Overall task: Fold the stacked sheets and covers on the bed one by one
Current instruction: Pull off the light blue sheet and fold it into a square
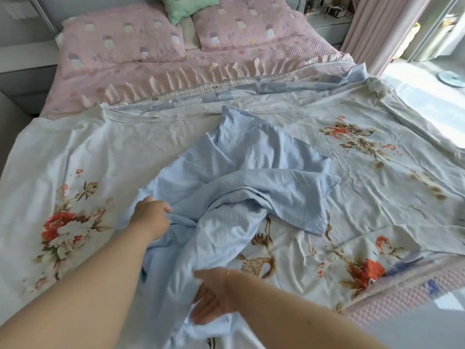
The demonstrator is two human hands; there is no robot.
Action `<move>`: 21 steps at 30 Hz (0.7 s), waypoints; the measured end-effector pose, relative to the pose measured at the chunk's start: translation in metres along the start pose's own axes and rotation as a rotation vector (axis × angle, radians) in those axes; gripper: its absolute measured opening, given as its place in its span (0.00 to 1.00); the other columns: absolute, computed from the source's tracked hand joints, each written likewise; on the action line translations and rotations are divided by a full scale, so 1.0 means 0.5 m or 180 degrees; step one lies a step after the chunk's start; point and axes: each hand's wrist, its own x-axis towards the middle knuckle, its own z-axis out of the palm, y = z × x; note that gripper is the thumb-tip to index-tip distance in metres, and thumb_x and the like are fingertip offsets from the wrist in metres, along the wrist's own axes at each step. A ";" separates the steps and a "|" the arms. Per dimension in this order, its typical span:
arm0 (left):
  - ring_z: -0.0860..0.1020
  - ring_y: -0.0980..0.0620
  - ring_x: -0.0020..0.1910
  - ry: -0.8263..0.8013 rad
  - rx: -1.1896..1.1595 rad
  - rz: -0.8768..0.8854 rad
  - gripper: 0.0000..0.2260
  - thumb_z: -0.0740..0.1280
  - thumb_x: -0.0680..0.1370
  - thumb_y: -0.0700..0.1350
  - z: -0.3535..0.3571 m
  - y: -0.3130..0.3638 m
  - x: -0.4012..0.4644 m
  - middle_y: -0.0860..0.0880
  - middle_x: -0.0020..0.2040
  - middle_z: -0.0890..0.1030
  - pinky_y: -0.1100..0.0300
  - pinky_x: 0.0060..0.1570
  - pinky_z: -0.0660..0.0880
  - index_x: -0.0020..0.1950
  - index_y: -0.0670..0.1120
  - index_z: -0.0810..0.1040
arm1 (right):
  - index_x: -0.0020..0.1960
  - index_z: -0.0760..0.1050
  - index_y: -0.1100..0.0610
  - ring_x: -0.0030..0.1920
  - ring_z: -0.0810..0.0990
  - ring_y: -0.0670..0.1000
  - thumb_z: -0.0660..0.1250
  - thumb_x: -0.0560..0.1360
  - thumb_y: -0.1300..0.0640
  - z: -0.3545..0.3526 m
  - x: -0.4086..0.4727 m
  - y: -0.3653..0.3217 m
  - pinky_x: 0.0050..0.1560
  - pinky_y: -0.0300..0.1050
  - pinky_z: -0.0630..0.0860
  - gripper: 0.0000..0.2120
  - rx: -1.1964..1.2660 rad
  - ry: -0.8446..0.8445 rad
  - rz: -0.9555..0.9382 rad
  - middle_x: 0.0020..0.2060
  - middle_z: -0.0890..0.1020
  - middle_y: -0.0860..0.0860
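Nearest the camera, the right hand [214,298] is laid flat, fingers extended, against the near edge of a crumpled light blue sheet [234,187]. Slightly farther, the left hand [152,216] is closed around a bunched fold of the same sheet. The sheet is heaped at mid-bed, on top of a spread white floral cover [364,172]. Beyond it, a pink ruffled bedspread [156,76], two pink pillows [120,39] and a small green cushion [188,6] are seen.
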 end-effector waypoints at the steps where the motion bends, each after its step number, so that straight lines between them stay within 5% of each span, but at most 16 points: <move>1: 0.72 0.44 0.64 -0.0074 -0.0214 0.0053 0.11 0.69 0.77 0.42 0.008 0.027 0.004 0.44 0.64 0.73 0.54 0.63 0.70 0.59 0.47 0.79 | 0.45 0.71 0.65 0.59 0.78 0.62 0.53 0.80 0.39 -0.049 -0.012 -0.015 0.62 0.51 0.73 0.28 0.0063 0.0190 -0.0083 0.58 0.78 0.65; 4: 0.77 0.47 0.58 -0.0377 -0.0899 0.0117 0.09 0.69 0.78 0.44 0.032 0.112 0.010 0.46 0.60 0.79 0.57 0.57 0.73 0.57 0.47 0.79 | 0.46 0.74 0.65 0.37 0.81 0.56 0.57 0.80 0.44 -0.194 -0.046 -0.061 0.42 0.48 0.80 0.23 0.0857 0.1226 -0.0694 0.38 0.82 0.60; 7: 0.77 0.50 0.55 -0.0576 -0.1232 0.0151 0.10 0.67 0.79 0.45 0.075 0.199 0.026 0.48 0.58 0.80 0.59 0.54 0.73 0.59 0.47 0.79 | 0.44 0.73 0.65 0.27 0.78 0.54 0.60 0.79 0.48 -0.326 -0.072 -0.095 0.29 0.45 0.77 0.19 0.1659 0.1765 -0.0984 0.27 0.79 0.58; 9: 0.77 0.49 0.58 -0.0658 -0.1399 0.0120 0.13 0.66 0.79 0.46 0.104 0.248 0.036 0.48 0.60 0.78 0.59 0.55 0.72 0.63 0.47 0.77 | 0.49 0.72 0.68 0.29 0.77 0.54 0.58 0.80 0.46 -0.389 -0.080 -0.109 0.32 0.47 0.77 0.22 0.2084 0.1764 -0.0974 0.29 0.78 0.58; 12: 0.77 0.49 0.59 -0.0724 -0.1651 -0.0048 0.13 0.67 0.79 0.49 0.145 0.295 0.053 0.49 0.59 0.78 0.56 0.60 0.73 0.63 0.49 0.76 | 0.68 0.64 0.67 0.51 0.79 0.60 0.61 0.78 0.42 -0.445 -0.072 -0.113 0.48 0.51 0.77 0.32 0.2702 0.1492 -0.0846 0.51 0.78 0.63; 14: 0.79 0.47 0.55 -0.0630 -0.1829 -0.0221 0.09 0.68 0.77 0.49 0.165 0.311 0.063 0.49 0.53 0.81 0.51 0.59 0.75 0.55 0.51 0.75 | 0.71 0.62 0.65 0.61 0.76 0.60 0.66 0.73 0.39 -0.466 -0.065 -0.116 0.61 0.54 0.74 0.38 0.3128 0.1357 -0.0859 0.62 0.75 0.62; 16: 0.81 0.45 0.49 -0.0501 -0.2291 -0.0442 0.09 0.70 0.76 0.47 0.180 0.326 0.072 0.46 0.49 0.81 0.46 0.55 0.78 0.52 0.51 0.72 | 0.67 0.68 0.63 0.60 0.77 0.58 0.70 0.71 0.40 -0.484 -0.059 -0.129 0.65 0.53 0.71 0.35 0.3531 0.1232 -0.1005 0.60 0.76 0.59; 19: 0.82 0.42 0.50 -0.0548 -0.3758 -0.0961 0.17 0.69 0.77 0.43 0.184 0.353 0.086 0.43 0.54 0.79 0.46 0.49 0.81 0.61 0.55 0.69 | 0.66 0.70 0.57 0.42 0.78 0.56 0.72 0.71 0.48 -0.504 -0.054 -0.169 0.54 0.49 0.76 0.27 0.4093 0.1586 -0.1186 0.42 0.76 0.55; 21: 0.82 0.43 0.53 -0.0736 -0.4818 -0.1141 0.26 0.69 0.77 0.42 0.179 0.370 0.097 0.45 0.57 0.79 0.51 0.45 0.80 0.66 0.65 0.63 | 0.69 0.66 0.58 0.44 0.76 0.56 0.72 0.71 0.51 -0.514 -0.058 -0.195 0.52 0.50 0.73 0.30 0.3860 0.2150 -0.1271 0.45 0.75 0.55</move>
